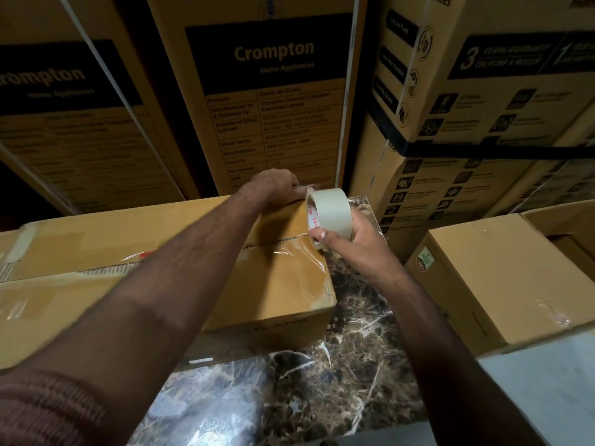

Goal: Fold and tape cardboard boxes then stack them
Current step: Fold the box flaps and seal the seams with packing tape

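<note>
- Dark veined marble surface carries the long brown cardboard box; printed cartons stacked behind.
- Right hand: fingers curled round the white roll of clear packing tape, held at the box's far right corner.
- Left hand: fingertips pinch the tape's free end at the box's far edge.

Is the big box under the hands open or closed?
Closed. The box has its top flaps down flat, with shiny clear tape over the seam.

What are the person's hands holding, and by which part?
The right hand holds the tape roll by its lower rim. The left hand pinches the tape's loose end at the box's far edge.
</note>
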Demonstrator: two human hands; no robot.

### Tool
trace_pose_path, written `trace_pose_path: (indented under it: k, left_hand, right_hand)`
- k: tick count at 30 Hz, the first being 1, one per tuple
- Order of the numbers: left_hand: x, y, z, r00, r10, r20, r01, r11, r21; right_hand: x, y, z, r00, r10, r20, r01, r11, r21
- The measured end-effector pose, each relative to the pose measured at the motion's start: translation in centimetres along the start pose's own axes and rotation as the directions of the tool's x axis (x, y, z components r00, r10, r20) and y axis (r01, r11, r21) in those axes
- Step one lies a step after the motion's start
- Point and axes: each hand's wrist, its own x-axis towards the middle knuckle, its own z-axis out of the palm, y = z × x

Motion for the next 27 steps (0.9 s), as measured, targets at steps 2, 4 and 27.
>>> trace_pose_path:
  k: [2,4,27]
  left_hand:
    - [-0.2,0.3,0.2,1.000,-0.015,-0.004,0.015,1.000,-0.018]
    - [-0.4,0.6,0.8,0.998,-0.028,-0.053,0.026,0.999,-0.037]
    - [-5.6,2.0,3.8,0.958,-0.050,-0.283,0.002,0.986,-0.168]
  right_hand:
    - [-0.3,-0.4,0.0,1.000,-0.019,-0.004,0.019,1.000,0.000]
    - [-0.8,-1.1,0.0,0.999,-0.032,0.006,0.032,0.998,0.046]
    - [-6.5,1.3,-0.1,0.990,0.007,0.142,-0.023,0.993,0.116]
